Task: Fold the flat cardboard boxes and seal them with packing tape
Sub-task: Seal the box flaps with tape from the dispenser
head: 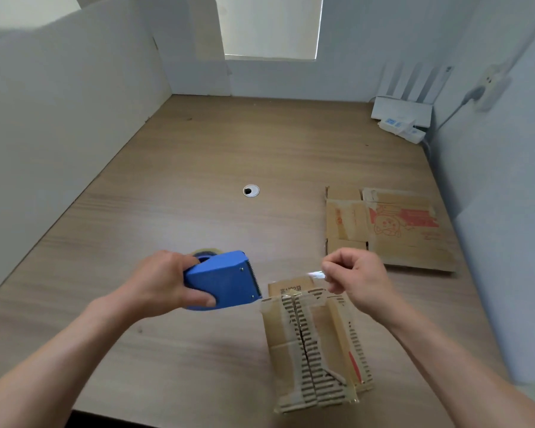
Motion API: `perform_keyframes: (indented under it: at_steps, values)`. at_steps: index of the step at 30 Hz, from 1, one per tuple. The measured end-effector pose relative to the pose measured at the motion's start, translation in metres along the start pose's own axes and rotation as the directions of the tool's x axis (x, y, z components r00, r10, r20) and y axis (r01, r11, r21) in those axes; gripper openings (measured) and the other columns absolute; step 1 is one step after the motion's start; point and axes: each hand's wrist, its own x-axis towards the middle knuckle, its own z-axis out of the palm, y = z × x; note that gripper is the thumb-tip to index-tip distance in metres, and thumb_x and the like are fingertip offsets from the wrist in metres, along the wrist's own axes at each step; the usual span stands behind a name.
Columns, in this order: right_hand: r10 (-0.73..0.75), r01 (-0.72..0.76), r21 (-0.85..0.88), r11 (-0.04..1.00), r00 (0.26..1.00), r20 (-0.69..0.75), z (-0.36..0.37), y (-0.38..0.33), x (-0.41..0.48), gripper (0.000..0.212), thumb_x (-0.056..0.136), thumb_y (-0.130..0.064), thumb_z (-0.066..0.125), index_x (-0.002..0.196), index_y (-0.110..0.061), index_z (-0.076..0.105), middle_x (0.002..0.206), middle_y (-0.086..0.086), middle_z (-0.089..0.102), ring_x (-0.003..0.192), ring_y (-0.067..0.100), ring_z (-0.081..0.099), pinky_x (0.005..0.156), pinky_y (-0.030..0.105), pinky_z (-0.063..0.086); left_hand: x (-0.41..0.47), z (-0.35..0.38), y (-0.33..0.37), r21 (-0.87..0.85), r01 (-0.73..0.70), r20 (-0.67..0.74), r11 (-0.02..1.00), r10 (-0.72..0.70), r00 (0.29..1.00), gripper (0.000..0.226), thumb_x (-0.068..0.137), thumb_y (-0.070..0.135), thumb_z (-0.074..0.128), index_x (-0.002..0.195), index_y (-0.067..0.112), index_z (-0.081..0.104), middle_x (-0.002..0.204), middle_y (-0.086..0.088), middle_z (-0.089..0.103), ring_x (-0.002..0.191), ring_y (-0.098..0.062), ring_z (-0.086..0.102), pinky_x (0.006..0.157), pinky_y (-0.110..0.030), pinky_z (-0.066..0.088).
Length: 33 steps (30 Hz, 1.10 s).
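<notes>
left grip point(164, 288): wrapped round the blue dispenser point(223, 281), held above the tabletop point(198, 168), toothed cutter facing right.
right grip point(357, 273): thumb and finger pinch the free end of the tape point(317, 274), other fingers curled in.
tape: clear strip in the air over the box's far edge. Only the bit by the pinch shows clearly.
box point(315, 344): folded, on the tabletop between the forearms, nearer the right one. Centre seam faces up with old tape along it and looks gapped.
flat box point(389, 230): lies flat well off to the right rear, not yet folded.
risk, slack: any sag or twist between the two grips and the strip likely sticks to itself or to the fingers.
risk, aim: nothing holds the box, so pressing tape down could slide or tip it and the strip lands off the seam.
risk, adhesion: top face shows stripped corrugation and old tape. New strip may not bond and could peel.
risk, cutter: teeth sit near the right fingers, so a careless tear-off could nick them.
</notes>
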Motion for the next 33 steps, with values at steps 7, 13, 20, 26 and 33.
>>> perform_keyframes:
  at_steps: [7, 13, 20, 26, 33]
  values:
    - [0.19, -0.194, -0.139, 0.971, 0.981, -0.046, 0.025, 0.033, 0.013, 0.018, 0.09, -0.004, 0.062, 0.073, -0.005, 0.07, 0.056, 0.003, 0.064, 0.049, 0.012, 0.058, 0.056, 0.031, 0.048, 0.011, 0.029, -0.004, -0.265, 0.205, 0.236, 0.942, -0.143, 0.961, 0.056, 0.051, 0.069, 0.07, 0.068, 0.016, 0.065, 0.055, 0.01, 0.054, 0.05, -0.008, 0.049, 0.053, -0.026, 0.033]
    - [0.089, -0.117, -0.361, 0.925, 0.992, -0.095, 0.024, 0.044, 0.012, 0.029, 0.087, -0.012, 0.063, 0.061, -0.022, 0.067, 0.056, -0.011, 0.063, 0.062, 0.013, 0.06, 0.065, 0.034, 0.05, 0.012, 0.05, -0.003, -0.296, 0.259, 0.276, 0.919, -0.177, 0.945, 0.05, 0.055, 0.067, 0.072, 0.065, 0.019, 0.063, 0.053, 0.009, 0.054, 0.051, -0.008, 0.049, 0.054, -0.024, 0.032]
    - [0.026, -0.077, -0.566, 0.821, 0.995, -0.098, 0.027, 0.049, 0.006, 0.019, 0.096, -0.026, 0.059, 0.091, -0.023, 0.077, 0.086, -0.012, 0.071, 0.08, 0.007, 0.06, 0.07, 0.027, 0.041, 0.017, 0.066, -0.005, -0.24, 0.273, 0.28, 0.931, -0.203, 0.938, 0.04, 0.075, 0.057, 0.078, 0.072, 0.018, 0.067, 0.062, 0.005, 0.06, 0.059, -0.012, 0.053, 0.057, -0.025, 0.034]
    - [0.413, -0.466, -0.164, 0.869, 0.867, -0.279, 0.025, 0.073, 0.006, 0.095, 0.079, -0.04, 0.077, 0.156, -0.028, 0.023, 0.151, 0.005, 0.047, 0.128, 0.028, 0.054, 0.105, 0.05, 0.048, 0.019, 0.073, 0.005, -0.269, 0.288, 0.285, 0.919, -0.209, 0.935, 0.046, 0.066, 0.061, 0.074, 0.072, 0.016, 0.066, 0.062, 0.004, 0.059, 0.058, -0.012, 0.052, 0.057, -0.026, 0.033]
    - [-0.205, 0.203, -0.648, 0.734, 0.976, 0.074, 0.052, 0.05, -0.022, 0.068, 0.101, -0.047, 0.03, 0.16, -0.019, 0.011, 0.164, -0.01, 0.005, 0.152, 0.007, 0.001, 0.125, 0.032, 0.008, 0.022, 0.078, 0.004, -0.236, 0.269, 0.286, 0.934, -0.198, 0.938, 0.043, 0.075, 0.058, 0.077, 0.079, 0.016, 0.069, 0.068, 0.003, 0.064, 0.061, -0.012, 0.055, 0.058, -0.026, 0.036]
